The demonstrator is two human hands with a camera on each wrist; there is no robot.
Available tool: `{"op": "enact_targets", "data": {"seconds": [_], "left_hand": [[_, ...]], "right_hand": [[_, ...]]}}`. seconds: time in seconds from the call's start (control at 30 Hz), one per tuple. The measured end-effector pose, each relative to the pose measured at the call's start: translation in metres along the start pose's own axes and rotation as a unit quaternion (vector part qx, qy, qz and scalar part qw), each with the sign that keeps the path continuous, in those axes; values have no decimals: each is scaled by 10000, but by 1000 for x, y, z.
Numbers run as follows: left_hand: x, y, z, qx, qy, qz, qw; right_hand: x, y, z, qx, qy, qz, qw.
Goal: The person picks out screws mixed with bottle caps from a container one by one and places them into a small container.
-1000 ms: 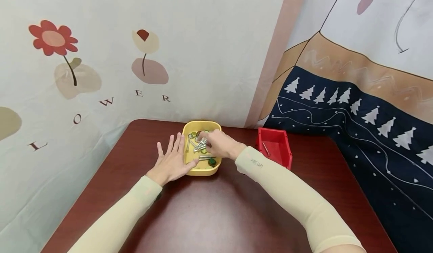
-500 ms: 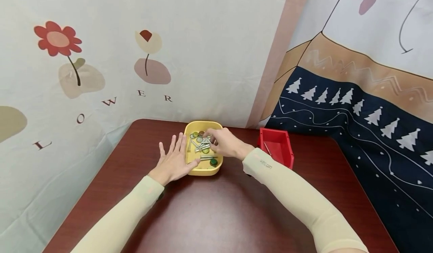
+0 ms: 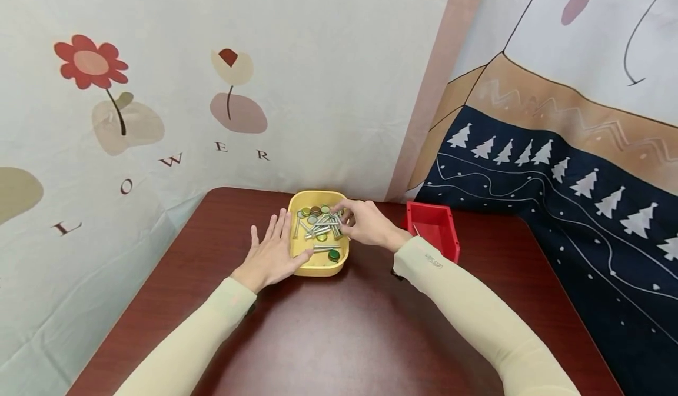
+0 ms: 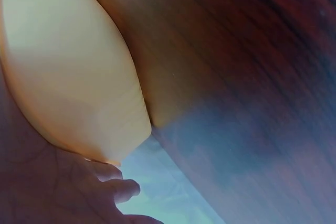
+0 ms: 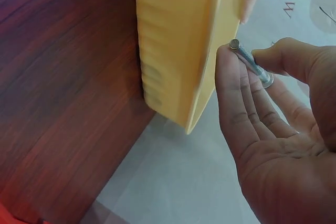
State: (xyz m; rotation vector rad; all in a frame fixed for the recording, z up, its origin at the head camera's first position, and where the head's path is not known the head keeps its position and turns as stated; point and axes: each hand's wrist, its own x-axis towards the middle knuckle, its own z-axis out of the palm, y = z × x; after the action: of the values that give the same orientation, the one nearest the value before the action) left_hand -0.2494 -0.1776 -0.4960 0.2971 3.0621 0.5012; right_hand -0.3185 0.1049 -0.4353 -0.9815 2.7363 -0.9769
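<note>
Brown tabletop (image 5: 68, 77) below; right grip (image 5: 289, 156) pinches a bolt (image 5: 251, 63) at its fingertips.

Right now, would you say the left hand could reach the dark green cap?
Probably yes: the left hand holds nothing, rests at the yellow tray, and nothing appears to cover the dark green cap.

Under the left hand (image 3: 270, 259), part of the rim of the yellow tray (image 3: 318, 271) is hidden. That hand is cut off by the bottom edge in the left wrist view. By the fingers of the right hand (image 3: 366, 222), some bolts (image 3: 336, 230) are partly covered; in the right wrist view, the tray is cut off at the top. To that hand's right, a lone screw (image 3: 416, 229) in the red box (image 3: 444, 231) is partly masked by the sleeve (image 3: 450, 284).
</note>
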Motion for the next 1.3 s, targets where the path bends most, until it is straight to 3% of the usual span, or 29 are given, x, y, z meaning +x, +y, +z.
{"op": "enact_targets", "data": {"seconds": [0.27, 0.53, 0.8, 1.3], "left_hand": [[2, -2, 2, -10, -17, 20, 10000], [-1, -2, 2, -27, -6, 21, 10000], [1, -1, 2, -19, 13, 47, 10000], [3, -1, 3, -25, -5, 25, 10000]], "right_hand": [[-15, 10, -8, 733, -64, 486, 9961], [-29, 22, -18, 1330, 65, 975, 9863], [-45, 35, -37, 1936, 398, 1119, 9739], [-69, 63, -67, 2096, 722, 1401, 9650]]}}
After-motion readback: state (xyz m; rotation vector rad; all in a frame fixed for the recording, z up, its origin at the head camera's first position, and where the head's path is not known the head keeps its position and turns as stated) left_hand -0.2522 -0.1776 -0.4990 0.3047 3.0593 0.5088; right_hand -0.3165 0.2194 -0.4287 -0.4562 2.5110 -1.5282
